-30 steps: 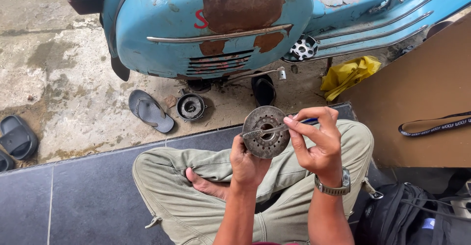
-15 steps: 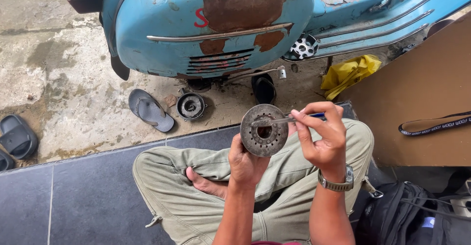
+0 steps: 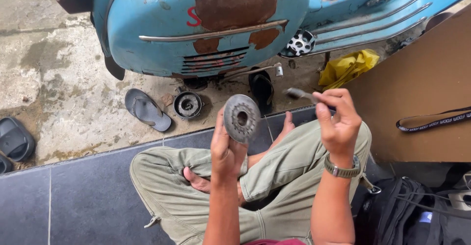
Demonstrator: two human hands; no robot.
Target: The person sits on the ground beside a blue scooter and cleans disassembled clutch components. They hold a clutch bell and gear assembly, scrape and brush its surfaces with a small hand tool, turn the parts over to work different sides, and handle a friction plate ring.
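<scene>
My left hand (image 3: 226, 149) holds up a round grey metal disc (image 3: 241, 118) with a toothed centre hole, gripped by its lower edge and turned partly edge-on. My right hand (image 3: 337, 120) is to the right of the disc and apart from it. Its fingers pinch a small brush (image 3: 300, 94) whose bristled end points left. A watch sits on my right wrist. I sit cross-legged in olive trousers (image 3: 279, 171) on dark floor tiles.
A rusty blue scooter (image 3: 206, 24) stands ahead on the concrete. Beneath it lie a round metal housing (image 3: 188, 104), a grey sandal (image 3: 146, 109) and a black sandal (image 3: 261, 86). A yellow rag (image 3: 348, 67), brown cardboard (image 3: 422, 88) and a black bag (image 3: 407, 215) are at right.
My right hand has drawn the brush away from the disc to the right. My left hand has turned the disc more edge-on.
</scene>
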